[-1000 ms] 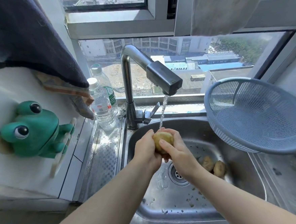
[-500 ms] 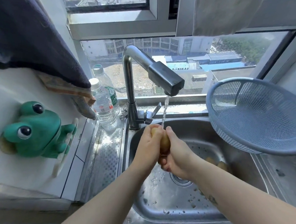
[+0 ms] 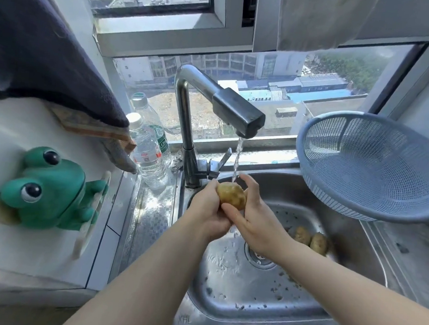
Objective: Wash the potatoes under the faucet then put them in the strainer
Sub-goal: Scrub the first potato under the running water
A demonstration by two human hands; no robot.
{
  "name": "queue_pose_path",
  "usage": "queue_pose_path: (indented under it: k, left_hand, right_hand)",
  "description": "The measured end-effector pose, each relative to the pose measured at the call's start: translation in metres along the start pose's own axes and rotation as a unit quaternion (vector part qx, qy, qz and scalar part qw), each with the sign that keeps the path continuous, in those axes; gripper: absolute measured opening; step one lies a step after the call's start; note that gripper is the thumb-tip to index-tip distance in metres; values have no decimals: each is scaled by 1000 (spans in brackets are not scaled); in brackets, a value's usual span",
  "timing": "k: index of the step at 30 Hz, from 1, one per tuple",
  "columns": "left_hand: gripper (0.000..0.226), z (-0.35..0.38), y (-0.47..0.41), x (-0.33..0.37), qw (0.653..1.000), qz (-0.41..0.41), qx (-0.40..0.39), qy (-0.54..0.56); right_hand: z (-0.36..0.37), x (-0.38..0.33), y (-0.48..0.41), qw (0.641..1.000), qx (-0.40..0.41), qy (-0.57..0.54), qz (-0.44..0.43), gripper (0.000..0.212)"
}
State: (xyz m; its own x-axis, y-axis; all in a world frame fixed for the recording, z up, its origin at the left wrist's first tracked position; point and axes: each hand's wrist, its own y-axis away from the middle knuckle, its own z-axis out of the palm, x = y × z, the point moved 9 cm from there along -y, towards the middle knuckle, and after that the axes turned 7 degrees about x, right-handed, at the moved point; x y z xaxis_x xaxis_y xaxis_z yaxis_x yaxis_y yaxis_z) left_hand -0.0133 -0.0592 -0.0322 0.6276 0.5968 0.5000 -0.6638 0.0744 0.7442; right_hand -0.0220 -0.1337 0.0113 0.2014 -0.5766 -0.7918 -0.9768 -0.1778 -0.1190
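A yellow-brown potato [image 3: 231,195] is under the running stream from the faucet [image 3: 237,113], above the steel sink [image 3: 234,300]. My left hand [image 3: 209,207] cups it from the left and below. My right hand [image 3: 253,215] grips it from the right, thumb across its front. Two more potatoes [image 3: 310,240] lie on the sink floor to the right of the drain. The blue-grey plastic strainer [image 3: 370,163] sits tilted at the sink's right rear edge, with nothing visible inside.
Two water bottles [image 3: 148,155] stand left of the faucet base. A green frog holder [image 3: 46,188] hangs on the left wall under a dark cloth [image 3: 43,49]. Bits of dirt dot the sink floor around the drain [image 3: 260,257]. The window sill runs behind.
Both hands have turned the potato under the stream; half a second ago it was nearly hidden between them, and now its broad face shows on top.
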Motion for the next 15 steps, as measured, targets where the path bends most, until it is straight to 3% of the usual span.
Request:
queue_pose_path:
  k: [4,8,12,15]
  left_hand:
    - [51,-3,0,-10,999,43,12,-28]
    - [19,2,6,-7,979,182,-4,-94]
    - [58,2,12,-9,963,225,-14,-149]
    - [63,-4,8,-2,968,235,16,-82]
  right_hand:
    - [-3,5,-10,998,15,-24,62,34]
    - [-6,14,-11,961,95,-181,185,45]
    - [-1,21,-6,925,77,-266,261,54]
    - [5,16,-6,927,57,-284,236,51]
